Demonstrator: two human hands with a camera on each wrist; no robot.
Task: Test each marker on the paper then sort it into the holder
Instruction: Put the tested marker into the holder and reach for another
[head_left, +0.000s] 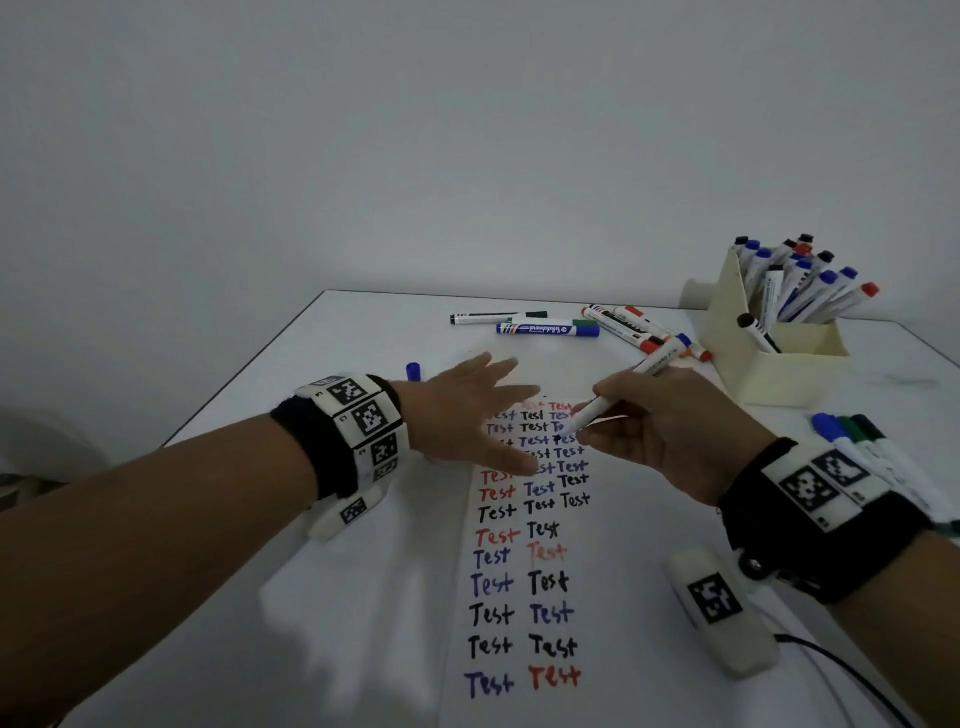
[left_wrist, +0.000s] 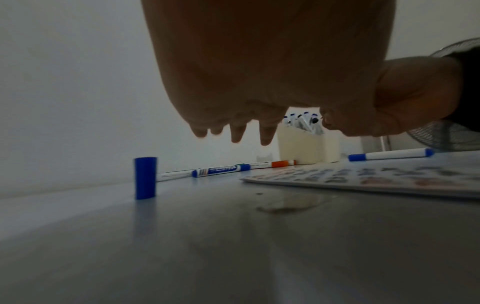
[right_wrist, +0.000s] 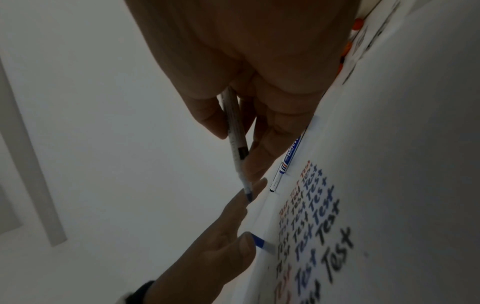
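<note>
Marker (head_left: 618, 392), white-barrelled and uncapped with a blue tip, sits in your right hand (head_left: 670, 431), pinched between thumb and fingers in a writing grip, tip slanting down over the upper right part of the paper (head_left: 524, 566); you cannot tell from these views whether the tip touches the sheet. Your left hand (head_left: 467, 415) is spread flat with straight fingers over the upper left part of the paper, holding nothing; the left wrist view shows its fingertips (left_wrist: 266, 139) hanging above the worktop (head_left: 363, 597). Just beyond that hand a blue cap (head_left: 413, 371) stands upright on the worktop, apart from the sheet.

The paper lies lengthwise in front of you, filled with columns of the word "Test" in black, blue and red. Past its far edge loose markers (head_left: 548, 329) lie scattered on the worktop, some with blue, black, green and red caps. To the far right stands the cream holder (head_left: 769, 374), its tall back compartment crowded with capped markers leaning right, and one black-capped marker (head_left: 758, 332) lying in the lower front compartment. A few more markers (head_left: 862, 441) lie near your right wrist, at the right edge of the worktop.
</note>
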